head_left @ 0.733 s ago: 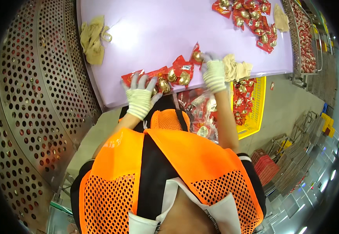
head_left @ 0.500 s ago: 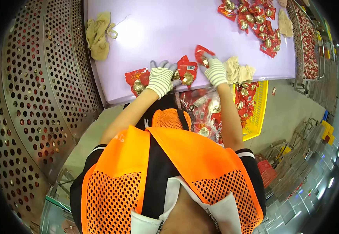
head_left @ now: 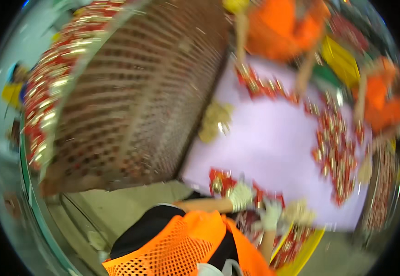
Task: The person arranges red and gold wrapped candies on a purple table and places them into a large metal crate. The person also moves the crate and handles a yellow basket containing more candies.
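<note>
"One question: is the left hand (head_left: 241, 195) or the right hand (head_left: 270, 215) nearer the near-left red packet (head_left: 217, 183) on the worktop (head_left: 264, 147)?"
"The left; the packet lies just left of it, its long axis blurred."
"And each grip?"
"Smeared; I cannot tell whether either is closed."

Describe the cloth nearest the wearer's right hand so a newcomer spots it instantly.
Find the lilac tabletop, then its edge nearest the wearer. Just right of the gloved right hand lies the crumpled beige cloth. Unlike the red-and-gold packets along that edge, it is plain, pale fabric.
</note>
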Demonstrator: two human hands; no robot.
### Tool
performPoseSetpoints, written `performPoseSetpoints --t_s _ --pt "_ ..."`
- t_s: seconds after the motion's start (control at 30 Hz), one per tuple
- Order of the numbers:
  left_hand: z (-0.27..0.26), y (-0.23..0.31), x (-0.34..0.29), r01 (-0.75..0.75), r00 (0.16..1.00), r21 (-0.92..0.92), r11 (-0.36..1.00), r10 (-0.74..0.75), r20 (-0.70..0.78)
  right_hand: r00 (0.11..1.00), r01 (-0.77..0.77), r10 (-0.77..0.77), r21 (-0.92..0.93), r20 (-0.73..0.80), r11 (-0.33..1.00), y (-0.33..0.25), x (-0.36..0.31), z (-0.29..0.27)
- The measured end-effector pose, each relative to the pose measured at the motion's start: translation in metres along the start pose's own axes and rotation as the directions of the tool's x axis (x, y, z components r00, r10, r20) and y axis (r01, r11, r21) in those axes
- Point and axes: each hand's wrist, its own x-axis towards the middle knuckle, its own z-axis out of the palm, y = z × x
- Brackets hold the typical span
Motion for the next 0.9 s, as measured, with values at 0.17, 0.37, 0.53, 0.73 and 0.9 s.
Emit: performPoseSetpoints --t_s 0.17,0.37,0.53,0.73,0.9 --pt "0.025 0.000 -0.031 0.159 0.987 0.096 0.983 -0.156 -0.035 0.950 -0.239 0.150 0.329 0.275 0.913 0.039 0.005 0.032" --pt "-0.017 -0.023 -0.069 0.188 0.982 0.116 0.975 -0.191 0.010 0.972 0.168 -0.184 0.121 0.144 0.978 0.047 -0.005 0.030" --pt "-0.009 -0.046 -0.090 0.217 0.976 0.101 0.971 -0.217 -0.016 0.970 0.173 -0.174 0.025 0.171 0.985 0.015 -0.004 0.054" --pt "0.001 -0.066 -0.085 0.188 0.980 0.086 0.978 -0.193 0.056 0.965 0.262 -0.264 -0.164 0.014 0.951 -0.015 0.003 0.053" --pt "0.026 -0.085 -0.072 0.163 0.970 0.070 0.984 -0.173 0.170 0.957 0.280 -0.291 -0.257 -0.005 0.925 -0.019 0.002 0.077"
